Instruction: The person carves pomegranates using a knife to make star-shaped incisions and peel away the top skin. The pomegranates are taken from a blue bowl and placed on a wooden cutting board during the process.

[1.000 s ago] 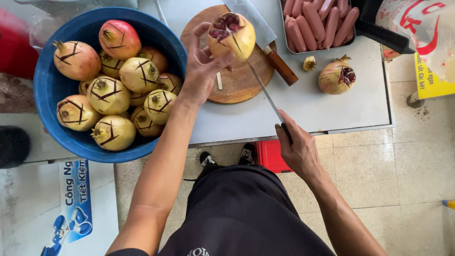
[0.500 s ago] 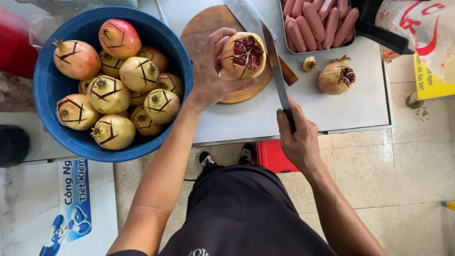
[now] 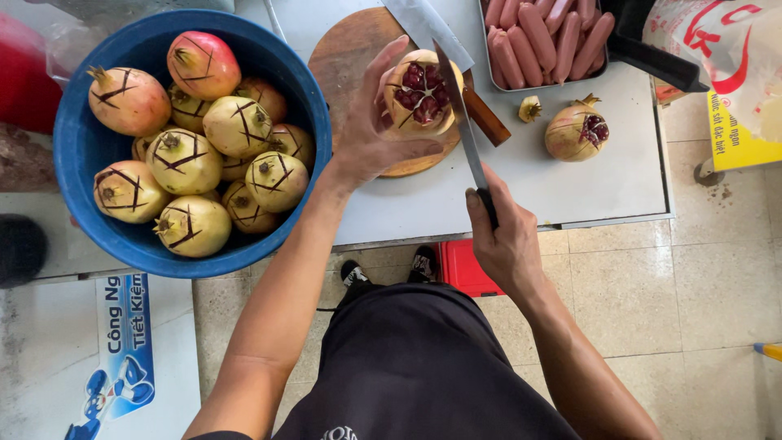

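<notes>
My left hand (image 3: 375,130) grips a pale yellow pomegranate (image 3: 419,91) with its top cut off, dark red seeds showing. It is held above a round wooden cutting board (image 3: 346,57). My right hand (image 3: 505,236) is closed on the black handle of a long thin knife (image 3: 464,122), whose blade lies against the fruit's right side. A large blue bowl (image 3: 81,155) to the left holds several scored pomegranates (image 3: 236,126).
A cleaver with a wooden handle (image 3: 481,114) lies on the board. A second opened pomegranate (image 3: 574,130) and a cut crown piece (image 3: 531,107) sit on the white table (image 3: 570,187). A metal tray of sausages (image 3: 546,33) stands behind. A red box (image 3: 460,265) is under the table.
The pomegranate was turned so its cut top faces me and came down toward the board. The knife swung from below the fruit up against its right side.
</notes>
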